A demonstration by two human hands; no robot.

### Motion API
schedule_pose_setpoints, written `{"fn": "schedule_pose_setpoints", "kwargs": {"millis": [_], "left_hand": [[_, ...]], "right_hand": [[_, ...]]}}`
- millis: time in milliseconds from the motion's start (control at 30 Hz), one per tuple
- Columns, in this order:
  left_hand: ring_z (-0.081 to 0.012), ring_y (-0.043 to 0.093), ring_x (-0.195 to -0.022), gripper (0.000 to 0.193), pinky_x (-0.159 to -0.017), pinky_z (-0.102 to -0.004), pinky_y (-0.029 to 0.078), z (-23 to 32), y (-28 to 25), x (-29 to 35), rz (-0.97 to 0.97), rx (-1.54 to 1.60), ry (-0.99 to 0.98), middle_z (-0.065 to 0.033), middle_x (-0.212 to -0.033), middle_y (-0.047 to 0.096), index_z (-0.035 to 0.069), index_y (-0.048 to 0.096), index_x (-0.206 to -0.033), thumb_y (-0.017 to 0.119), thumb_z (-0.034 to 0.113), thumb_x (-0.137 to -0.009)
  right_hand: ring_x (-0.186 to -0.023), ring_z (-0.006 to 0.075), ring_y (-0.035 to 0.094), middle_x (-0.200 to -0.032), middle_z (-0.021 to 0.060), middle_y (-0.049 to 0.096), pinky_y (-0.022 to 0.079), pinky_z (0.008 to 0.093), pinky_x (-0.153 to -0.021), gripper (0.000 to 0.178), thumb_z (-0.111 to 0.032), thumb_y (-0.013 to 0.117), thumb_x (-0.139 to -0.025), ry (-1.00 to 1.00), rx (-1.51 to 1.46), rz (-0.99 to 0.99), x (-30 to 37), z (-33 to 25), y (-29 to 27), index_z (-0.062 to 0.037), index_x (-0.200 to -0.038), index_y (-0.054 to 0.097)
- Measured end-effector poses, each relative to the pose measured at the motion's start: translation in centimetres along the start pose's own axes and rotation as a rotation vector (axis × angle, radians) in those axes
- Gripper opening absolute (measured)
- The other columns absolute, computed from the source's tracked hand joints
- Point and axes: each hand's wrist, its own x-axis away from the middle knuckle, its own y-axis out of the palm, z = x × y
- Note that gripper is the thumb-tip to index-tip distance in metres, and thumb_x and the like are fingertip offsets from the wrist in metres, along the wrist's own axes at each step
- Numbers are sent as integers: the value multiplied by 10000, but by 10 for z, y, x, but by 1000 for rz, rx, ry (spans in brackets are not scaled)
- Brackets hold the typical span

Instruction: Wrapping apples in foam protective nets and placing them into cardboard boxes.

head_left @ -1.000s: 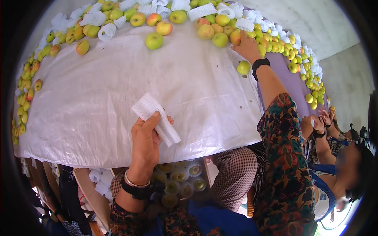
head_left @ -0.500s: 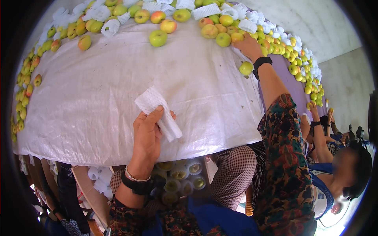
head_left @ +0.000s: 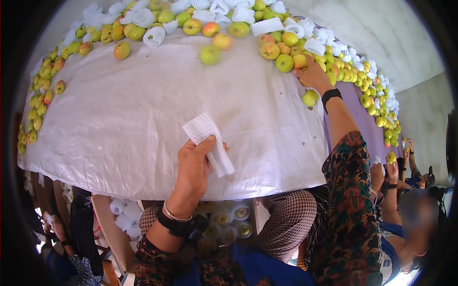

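Observation:
My left hand (head_left: pixel 194 164) pinches a flattened white foam net sleeve (head_left: pixel 208 143) between thumb and fingers, above the pale sheet on the table. Stretched out to the far right, my right hand (head_left: pixel 316 76) has its thumb and fingers around a yellow-orange apple (head_left: pixel 299 61) at the edge of the pile. The palm side of that hand is hidden. A loose green apple (head_left: pixel 310 98) lies just below it on the sheet. A blurred green apple (head_left: pixel 210 55) and a yellow-red apple (head_left: pixel 223 41) sit forward of the pile, left of my right hand.
Apples and foam sleeves (head_left: pixel 238 14) ring the table's far rim. Below the near edge, a box holds sleeved apples (head_left: pixel 222 216); another box (head_left: pixel 110 209) holds foam sleeves. To the right, a co-worker's hand (head_left: pixel 392 171) holds an apple (head_left: pixel 391 158). A whitish sheet (head_left: pixel 143 105) covers the tabletop.
The whole scene has shifted right and slightly down in the picture. Both my hands keep nearly the same places over the table. The co-worker's raised arm at the right has changed position.

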Motion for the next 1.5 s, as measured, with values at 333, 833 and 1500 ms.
{"fn": "schedule_pose_setpoints", "kwargs": {"millis": [333,833,1500], "left_hand": [[-198,659,-799,154,-733,-329,547,-2,0,-2,9,-5,18,-123,-887,661,-28,592,-1049,566,88,-952],[-205,656,-856,197,-825,-362,555,8,-12,-1,-24,12,25,-95,-926,644,2,566,-1099,582,133,-952],[-201,666,-815,171,-758,-334,555,4,-8,-8,-16,44,33,-125,-908,670,-23,590,-1059,573,107,-948]], "right_hand": [[-1025,388,622,-1067,206,656,495,472,-829,553,-407,681,-806,100,27,150,3,-15,13,-40,-1172,489],[-924,398,652,-959,246,659,517,476,-753,599,-376,706,-795,-2,-235,70,110,-100,11,-21,-1194,434],[-955,395,622,-1107,246,606,498,431,-874,599,-425,670,-864,-495,-416,-362,155,-142,-14,-27,-1290,531]]}}
